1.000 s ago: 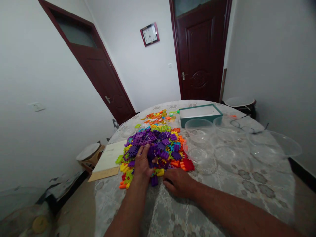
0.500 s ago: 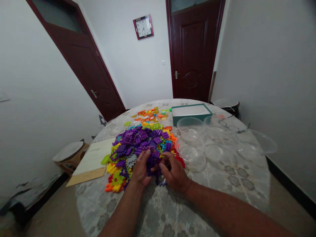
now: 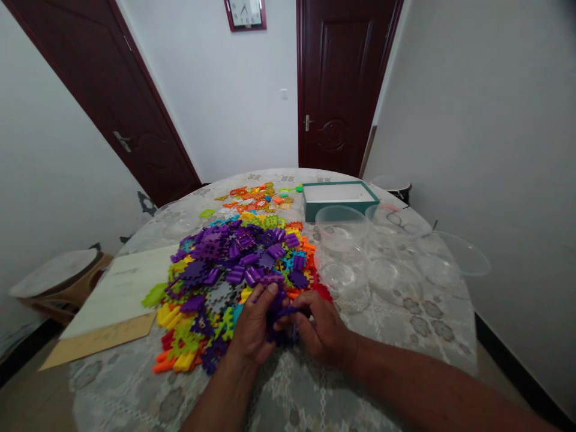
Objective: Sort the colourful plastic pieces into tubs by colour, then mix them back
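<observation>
My left hand [image 3: 255, 327] is closed around several purple plastic building pieces [image 3: 278, 317], just in front of a big heap. My right hand [image 3: 324, 329] pinches the right side of the same purple pieces between thumb and fingers. How the pieces are joined is blurred and partly covered by my fingers. Behind my hands lies the heap of gear-shaped and ribbed toy pieces [image 3: 218, 246]. Purple ones lie on top. Yellow, lime, orange, red, blue and grey pieces show around its edges.
Several clear plastic bowls [image 3: 344, 273] stand right of the heap, with a green-edged box [image 3: 339, 207] behind them. Orange and yellow pieces [image 3: 252, 197] lie at the far side. A pale paper folder [image 3: 121, 285] lies left on the patterned tablecloth [image 3: 360, 390].
The view has tilted down and turned slightly, so the table shows larger. Both hands stay together at the purple pieces. A small yellow bit near my right fingertips is no longer seen.
</observation>
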A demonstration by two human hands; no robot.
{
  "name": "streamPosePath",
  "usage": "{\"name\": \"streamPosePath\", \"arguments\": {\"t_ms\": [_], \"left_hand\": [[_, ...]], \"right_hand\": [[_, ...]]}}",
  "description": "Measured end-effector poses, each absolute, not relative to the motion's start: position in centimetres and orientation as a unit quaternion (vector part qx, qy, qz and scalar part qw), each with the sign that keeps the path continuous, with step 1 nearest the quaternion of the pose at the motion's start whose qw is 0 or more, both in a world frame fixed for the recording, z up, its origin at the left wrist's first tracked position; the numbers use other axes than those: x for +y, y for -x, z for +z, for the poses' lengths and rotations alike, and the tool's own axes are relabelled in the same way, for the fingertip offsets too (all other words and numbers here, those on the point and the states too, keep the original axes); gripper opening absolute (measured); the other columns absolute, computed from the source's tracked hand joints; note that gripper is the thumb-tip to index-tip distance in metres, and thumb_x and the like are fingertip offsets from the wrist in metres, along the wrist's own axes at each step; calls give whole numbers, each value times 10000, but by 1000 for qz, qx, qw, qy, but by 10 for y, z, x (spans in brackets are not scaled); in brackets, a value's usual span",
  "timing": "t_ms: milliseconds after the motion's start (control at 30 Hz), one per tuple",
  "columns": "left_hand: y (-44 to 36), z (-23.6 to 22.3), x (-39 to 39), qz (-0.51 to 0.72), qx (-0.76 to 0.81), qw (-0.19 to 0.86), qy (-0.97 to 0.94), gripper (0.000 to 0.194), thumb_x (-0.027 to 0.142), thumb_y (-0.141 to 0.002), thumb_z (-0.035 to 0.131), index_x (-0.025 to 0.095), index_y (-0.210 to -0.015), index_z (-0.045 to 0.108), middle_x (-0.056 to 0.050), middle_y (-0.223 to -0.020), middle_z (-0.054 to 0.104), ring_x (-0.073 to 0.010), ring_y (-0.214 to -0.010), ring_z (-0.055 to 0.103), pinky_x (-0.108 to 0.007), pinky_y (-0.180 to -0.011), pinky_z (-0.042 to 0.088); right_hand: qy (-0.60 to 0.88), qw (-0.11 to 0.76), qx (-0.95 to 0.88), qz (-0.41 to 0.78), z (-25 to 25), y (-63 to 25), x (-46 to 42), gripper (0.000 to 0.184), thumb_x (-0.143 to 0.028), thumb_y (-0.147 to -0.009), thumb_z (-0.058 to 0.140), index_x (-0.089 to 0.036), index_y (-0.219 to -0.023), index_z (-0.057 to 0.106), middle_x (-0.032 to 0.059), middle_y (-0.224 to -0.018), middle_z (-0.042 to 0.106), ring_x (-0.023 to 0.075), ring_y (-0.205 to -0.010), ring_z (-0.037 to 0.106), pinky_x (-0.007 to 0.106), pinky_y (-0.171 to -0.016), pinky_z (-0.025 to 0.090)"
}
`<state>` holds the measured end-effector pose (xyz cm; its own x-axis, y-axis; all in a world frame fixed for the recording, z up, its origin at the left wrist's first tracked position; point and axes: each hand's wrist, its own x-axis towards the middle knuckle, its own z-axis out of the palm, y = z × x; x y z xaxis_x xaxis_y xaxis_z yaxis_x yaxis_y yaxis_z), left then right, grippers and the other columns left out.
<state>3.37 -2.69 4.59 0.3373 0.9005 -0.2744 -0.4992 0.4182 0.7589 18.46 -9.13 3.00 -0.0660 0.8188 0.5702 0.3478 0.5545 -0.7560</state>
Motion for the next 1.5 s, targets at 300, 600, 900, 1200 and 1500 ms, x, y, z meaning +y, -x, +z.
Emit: {"name": "streamPosePath", "arguments": {"t_ms": [300, 600, 900, 1200, 1500], "left_hand": [[-39, 51, -34, 435, 365, 783, -252, 500, 428, -696, 956, 194, -1042, 682, 10, -765, 675, -95, -542, 575, -147, -381, 381], [-38, 48, -32, 429, 369, 784, -255, 493, 405, -667, 974, 185, -1012, 701, 10, -774, 684, -109, -559, 591, -160, -376, 407], [-20, 52, -21, 419, 399, 780, -237, 437, 301, -573, 997, 203, -910, 736, -7, -735, 715, -156, -559, 647, -186, -396, 447], [-14, 44, -16, 418, 419, 769, -241, 431, 312, -520, 1017, 210, -845, 752, -42, -812, 762, -210, -641, 708, -292, -576, 600], [-18, 52, -19, 440, 386, 767, -264, 409, 284, -582, 988, 193, -884, 729, -33, -790, 761, -204, -652, 719, -253, -537, 578]], "right_hand": [[460, 522, -677, 243, 18, -192, -90, 450, -318, -1081, 528, -245, -1520, 459, 89, -1054, 790, 221, -853, 804, 359, -773, 662], [416, 539, -696, 228, 30, -189, -90, 493, -219, -1066, 514, -284, -1551, 448, 35, -964, 775, 165, -704, 777, 268, -638, 634], [394, 561, -695, 216, 26, -172, -85, 616, -183, -1007, 534, -304, -1576, 331, 124, -1448, 666, 228, -1120, 764, 394, -963, 643], [393, 555, -704, 206, 17, -170, -85, 712, -212, -990, 578, -345, -1611, 255, 125, -1461, 662, 252, -1052, 782, 405, -910, 668], [365, 567, -728, 126, 20, -173, -81, 665, -186, -962, 555, -252, -1582, 322, 158, -1405, 677, 264, -1193, 736, 387, -956, 645]]}}
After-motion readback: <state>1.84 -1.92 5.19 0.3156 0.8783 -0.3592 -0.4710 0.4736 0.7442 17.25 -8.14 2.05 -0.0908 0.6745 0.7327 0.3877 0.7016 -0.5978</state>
